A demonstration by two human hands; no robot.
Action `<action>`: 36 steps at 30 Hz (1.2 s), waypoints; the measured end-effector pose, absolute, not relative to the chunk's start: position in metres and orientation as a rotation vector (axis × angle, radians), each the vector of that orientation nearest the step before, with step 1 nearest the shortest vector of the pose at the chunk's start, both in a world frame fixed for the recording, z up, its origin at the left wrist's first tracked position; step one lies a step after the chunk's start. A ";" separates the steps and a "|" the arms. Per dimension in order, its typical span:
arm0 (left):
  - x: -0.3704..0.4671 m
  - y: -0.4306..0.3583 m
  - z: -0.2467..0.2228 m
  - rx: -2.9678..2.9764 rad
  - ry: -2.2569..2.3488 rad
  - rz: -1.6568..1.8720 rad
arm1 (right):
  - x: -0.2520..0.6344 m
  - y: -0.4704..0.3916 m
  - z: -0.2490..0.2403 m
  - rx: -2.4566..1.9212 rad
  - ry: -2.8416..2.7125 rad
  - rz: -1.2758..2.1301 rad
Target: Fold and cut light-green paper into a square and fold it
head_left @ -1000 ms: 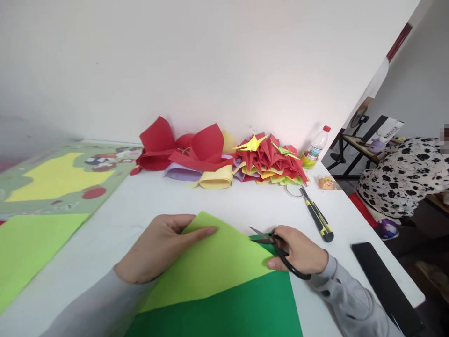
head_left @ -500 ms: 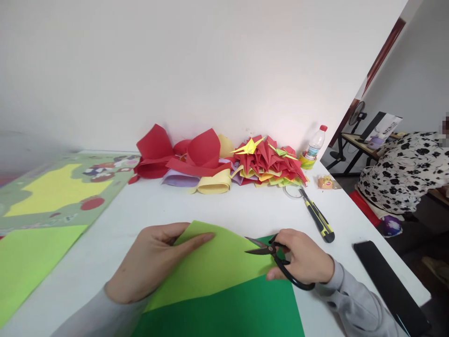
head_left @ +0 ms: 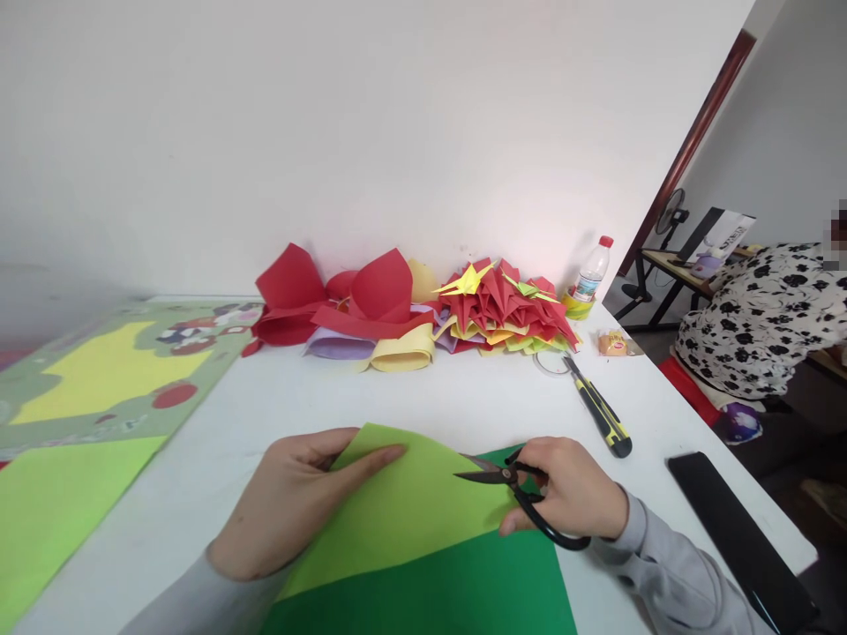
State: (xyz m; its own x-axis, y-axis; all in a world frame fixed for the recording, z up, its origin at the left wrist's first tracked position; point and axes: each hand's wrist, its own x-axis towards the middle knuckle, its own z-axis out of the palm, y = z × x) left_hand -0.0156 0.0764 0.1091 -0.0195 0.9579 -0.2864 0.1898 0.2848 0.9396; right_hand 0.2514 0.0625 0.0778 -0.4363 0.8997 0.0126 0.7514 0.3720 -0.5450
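Observation:
My left hand (head_left: 297,494) pinches the upper left corner of a light green paper sheet (head_left: 403,503), thumb on top and fingers behind it. In my right hand (head_left: 573,489) is a pair of scissors (head_left: 506,476) with black handles. The blades are parted and point left, with the sheet's upper right edge between them. Beneath the light green sheet lies a dark green sheet (head_left: 450,591) on the white table. Part of the right-hand fingers is hidden behind the scissor handles.
Along the wall lie red paper shapes (head_left: 384,287), rolled yellow paper (head_left: 403,350) and folded paper cranes (head_left: 496,300). A utility knife (head_left: 601,407), bottle (head_left: 591,273), snack packet (head_left: 613,343) and black flat object (head_left: 738,534) are at right. A patterned mat (head_left: 218,353) lies left. Another person (head_left: 760,317) is beyond the table.
The scissor blades have shifted slightly left along the sheet's edge, with my right hand. My left hand keeps its pinch. The whole view has tilted slightly.

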 end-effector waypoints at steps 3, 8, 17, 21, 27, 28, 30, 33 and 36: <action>-0.015 0.076 0.109 1.131 1.466 0.877 | 0.251 0.062 0.078 -1.458 -2.324 0.679; -0.014 0.076 0.109 1.121 1.476 0.883 | 0.249 0.060 0.079 -1.476 -2.314 0.647; -0.014 0.075 0.109 1.154 1.482 0.872 | 0.248 0.058 0.082 -1.535 -2.314 0.635; -0.016 0.075 0.107 1.162 1.435 0.862 | 0.249 0.059 0.081 -1.542 -2.323 0.625; -0.016 0.075 0.103 1.148 1.396 0.875 | 0.250 0.060 0.079 -1.541 -2.311 0.648; -0.016 0.076 0.102 1.142 1.393 0.877 | 0.250 0.060 0.078 -1.531 -2.310 0.655; -0.017 0.076 0.101 1.124 1.388 0.882 | 0.250 0.060 0.078 -1.518 -2.302 0.669; -0.017 0.077 0.099 1.098 1.382 0.893 | 0.250 0.060 0.078 -1.510 -2.299 0.663; -0.017 0.077 0.099 1.085 1.370 0.902 | 0.251 0.060 0.077 -1.506 -2.317 0.637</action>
State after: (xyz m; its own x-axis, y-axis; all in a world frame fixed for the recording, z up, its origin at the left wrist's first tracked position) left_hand -0.0175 0.0774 0.0989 0.0358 0.9558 -0.2919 0.1094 0.2866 0.9518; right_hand 0.2507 0.0603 0.0772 -0.4027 0.9152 0.0130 0.7799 0.3506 -0.5184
